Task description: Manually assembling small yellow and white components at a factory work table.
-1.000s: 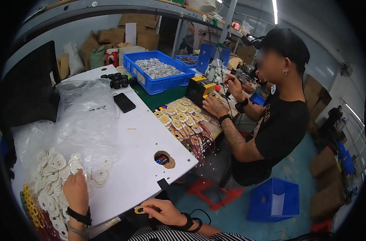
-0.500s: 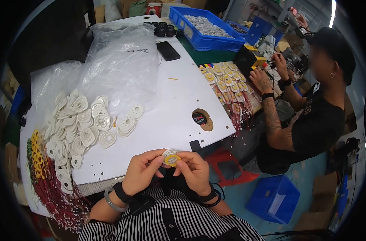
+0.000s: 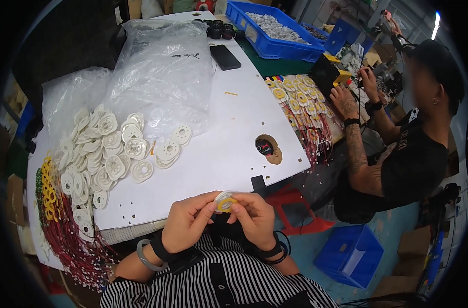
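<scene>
Just off the table's front edge, my left hand [image 3: 189, 222] and my right hand [image 3: 254, 219] pinch a white plastic disc with a yellow ring [image 3: 226, 202] between thumbs and fingers. Both thumbs press near the yellow ring, which faces up toward me. A pile of loose white plastic discs [image 3: 104, 154] lies on the left of the white table [image 3: 234, 133]. Beside it, at the far left, are a row of yellow rings [image 3: 50, 192] and a bundle of dark red wires with white ends [image 3: 72, 251] hanging over the edge.
Clear plastic bags [image 3: 159, 77] lie behind the pile. A black phone [image 3: 225, 57] rests farther back, near a blue crate [image 3: 267, 38] of small white parts. On the right a co-worker [image 3: 406, 159] handles things beside rows of yellow-ringed discs [image 3: 301, 100]. A blue bin [image 3: 349, 254] stands on the floor.
The whole view has shifted a little, so the table appears farther right. Both hands keep their grip on the disc, which has turned slightly between the fingers.
</scene>
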The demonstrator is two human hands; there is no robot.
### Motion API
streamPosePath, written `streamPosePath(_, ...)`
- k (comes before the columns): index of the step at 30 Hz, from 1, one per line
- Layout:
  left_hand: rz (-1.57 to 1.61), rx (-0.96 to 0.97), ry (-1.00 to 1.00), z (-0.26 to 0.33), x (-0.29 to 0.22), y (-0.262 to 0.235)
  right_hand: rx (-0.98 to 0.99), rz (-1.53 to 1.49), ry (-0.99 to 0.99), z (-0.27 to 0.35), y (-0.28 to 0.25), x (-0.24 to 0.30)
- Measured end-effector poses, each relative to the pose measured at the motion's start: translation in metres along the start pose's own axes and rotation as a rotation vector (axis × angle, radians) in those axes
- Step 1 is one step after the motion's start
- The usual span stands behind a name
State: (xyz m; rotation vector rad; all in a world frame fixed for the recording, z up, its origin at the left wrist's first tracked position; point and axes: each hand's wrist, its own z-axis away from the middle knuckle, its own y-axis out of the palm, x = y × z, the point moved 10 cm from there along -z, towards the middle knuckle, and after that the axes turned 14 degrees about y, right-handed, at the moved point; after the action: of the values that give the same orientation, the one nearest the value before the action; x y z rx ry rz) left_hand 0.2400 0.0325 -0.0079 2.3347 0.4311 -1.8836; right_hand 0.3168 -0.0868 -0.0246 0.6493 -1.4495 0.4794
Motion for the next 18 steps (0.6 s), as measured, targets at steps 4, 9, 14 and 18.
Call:
streamPosePath(4,-0.147,0.057,0.098,-0.003,-0.012,0.001,-0.005,-0.060,-0.010,0.000,-0.003,0.000)
streamPosePath(9,-0.248,0.011,0.243,-0.002,-0.027,-0.001,0.018,-0.070,-0.042,0.000,-0.003,-0.002)
streamPosePath(14,-0.282,0.034,0.289,-0.001,-0.034,0.002,0.004,-0.071,-0.093,0.002,-0.004,0.002)
streamPosePath(18,-0.296,0.018,0.264,0.001,-0.031,-0.002,0.016,-0.087,-0.071,0.002,-0.001,0.001)
